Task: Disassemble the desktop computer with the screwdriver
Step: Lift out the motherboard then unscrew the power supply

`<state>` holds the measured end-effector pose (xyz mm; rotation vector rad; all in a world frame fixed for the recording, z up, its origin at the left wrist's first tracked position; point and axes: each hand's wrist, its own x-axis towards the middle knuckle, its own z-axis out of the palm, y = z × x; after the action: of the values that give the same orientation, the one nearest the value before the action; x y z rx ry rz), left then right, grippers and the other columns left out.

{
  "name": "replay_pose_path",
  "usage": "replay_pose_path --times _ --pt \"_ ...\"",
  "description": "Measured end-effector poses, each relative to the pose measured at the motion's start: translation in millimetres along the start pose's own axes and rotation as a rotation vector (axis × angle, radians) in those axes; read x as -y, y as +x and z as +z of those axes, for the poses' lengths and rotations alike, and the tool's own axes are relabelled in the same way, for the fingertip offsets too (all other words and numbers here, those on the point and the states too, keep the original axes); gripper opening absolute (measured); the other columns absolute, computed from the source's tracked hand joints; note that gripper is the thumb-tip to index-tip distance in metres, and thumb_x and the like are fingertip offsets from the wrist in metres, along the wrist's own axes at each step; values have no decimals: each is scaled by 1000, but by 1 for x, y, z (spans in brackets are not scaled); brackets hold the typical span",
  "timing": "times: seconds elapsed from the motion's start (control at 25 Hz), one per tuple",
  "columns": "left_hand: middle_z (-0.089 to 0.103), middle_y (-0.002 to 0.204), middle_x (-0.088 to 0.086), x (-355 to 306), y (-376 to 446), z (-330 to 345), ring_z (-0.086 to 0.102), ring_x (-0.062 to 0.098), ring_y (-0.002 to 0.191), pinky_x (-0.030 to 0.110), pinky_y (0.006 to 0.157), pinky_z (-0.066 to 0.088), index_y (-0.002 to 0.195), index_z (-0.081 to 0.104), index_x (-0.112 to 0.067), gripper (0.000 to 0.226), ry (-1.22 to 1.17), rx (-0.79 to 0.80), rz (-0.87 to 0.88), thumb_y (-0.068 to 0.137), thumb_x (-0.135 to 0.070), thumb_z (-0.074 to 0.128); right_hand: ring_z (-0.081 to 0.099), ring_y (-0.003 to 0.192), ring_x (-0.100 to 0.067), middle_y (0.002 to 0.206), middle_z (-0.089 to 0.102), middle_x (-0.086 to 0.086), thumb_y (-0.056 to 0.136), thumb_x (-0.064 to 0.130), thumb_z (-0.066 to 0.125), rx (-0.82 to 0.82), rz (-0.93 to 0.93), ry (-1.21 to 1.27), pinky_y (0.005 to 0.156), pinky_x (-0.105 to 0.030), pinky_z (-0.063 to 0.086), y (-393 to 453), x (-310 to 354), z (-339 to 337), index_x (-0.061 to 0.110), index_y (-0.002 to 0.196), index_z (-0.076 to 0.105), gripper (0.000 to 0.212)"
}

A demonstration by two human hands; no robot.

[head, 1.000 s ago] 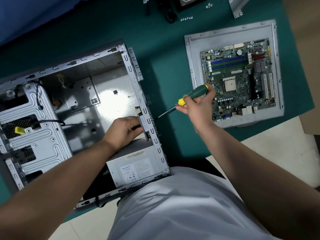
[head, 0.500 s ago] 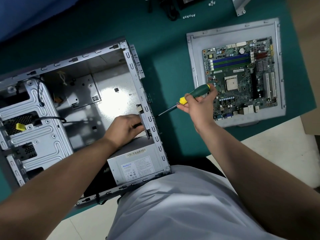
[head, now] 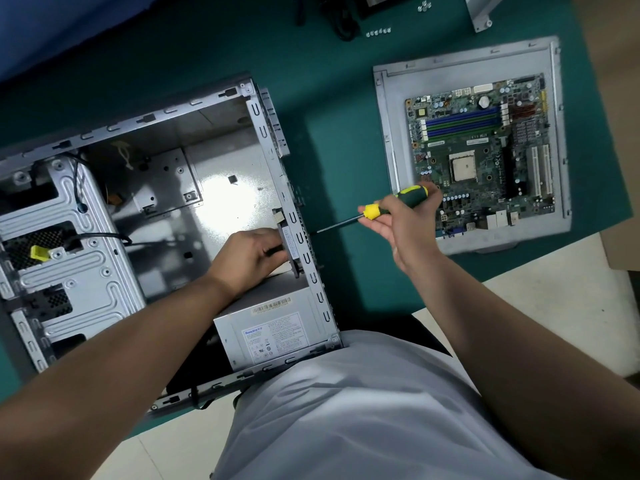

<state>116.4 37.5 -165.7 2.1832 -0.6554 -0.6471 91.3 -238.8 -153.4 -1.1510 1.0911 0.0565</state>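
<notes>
head-worn wide view, looking steeply down, close over table (head: 329, 98)

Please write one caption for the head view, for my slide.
Right hand drives a screwdriver into the case's rear panel; left hand steadies inside.

Left grip (head: 254, 252) reaches forward on a bare, extended forearm, knuckles up, fingers curled around something hidden beneath them. Right grip (head: 405, 216), well apart from it, is raised palm-up, fingers wrapped loosely around a handle.
</notes>
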Motion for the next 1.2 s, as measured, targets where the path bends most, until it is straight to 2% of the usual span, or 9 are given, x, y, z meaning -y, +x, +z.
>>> replay_pose_path --times 0.12,0.28,0.4,0.52,0.72,0.84,0.92,1.08,1.2 --pt "74 84 3 1 0 1 67 16 70 16 65 38 95 80 -10 18 2 -4 4 88 -22 67 77 84 -40 104 65 -18 100 25 62 -3 44 -74 70 -45 64 0 12 -12 18 113 46 21" --pt "74 83 2 2 0 1 67 16 71 18 65 40 95 79 -10 17 1 -9 6 88 -21 67 66 54 -16 59 67 -2 101 62 44 -27 -150 -748 49 -24 49 12 27 -27 17 89 58 49" --pt "74 83 3 3 -1 1 69 19 70 20 65 42 94 79 -11 17 1 -8 11 88 -21 67 54 57 -15 59 58 4 100 32 50 119 -124 -696 58 -29 44 23 37 -41 19 81 63 27" --pt "75 85 3 4 -1 1 71 21 72 24 68 49 97 79 -11 22 3 -2 19 90 -25 65 66 78 -26 88 67 -11 100 9 48 313 14 -558 72 -39 46 23 47 -51 13 100 64 16" --pt "74 86 2 6 -1 2 71 23 72 30 68 55 98 79 -12 22 6 -11 28 91 -27 64 59 58 -20 72 67 -4 106 48 39 289 -159 -1071 58 -34 48 20 53 -48 18 95 57 37" --pt "75 87 0 6 -1 2 70 17 73 22 67 48 99 79 -14 30 -9 -16 40 93 -36 60 56 64 -19 82 56 -8 103 9 46 285 87 -520 66 -32 48 21 57 -39 14 95 57 14" --pt "75 87 -1 6 -1 1 69 16 74 20 67 44 100 79 -14 38 -17 -7 31 93 -42 55 65 65 -22 84 61 -12 100 7 44 265 261 -304 67 -31 54 21 58 -36 11 96 58 15" --pt "74 87 -1 5 -1 2 66 11 75 18 68 44 100 79 -14 38 -44 -16 47 92 -42 54 60 52 -19 66 67 -7 97 65 42 242 80 -938 53 -29 50 22 61 -36 16 91 60 52" --pt "75 89 0 6 0 2 65 9 77 16 69 43 103 80 -14 39 -47 -21 59 93 -42 55 53 57 -20 71 58 -6 82 36 57 258 105 -654 56 -30 42 23 60 -37 18 92 55 21"
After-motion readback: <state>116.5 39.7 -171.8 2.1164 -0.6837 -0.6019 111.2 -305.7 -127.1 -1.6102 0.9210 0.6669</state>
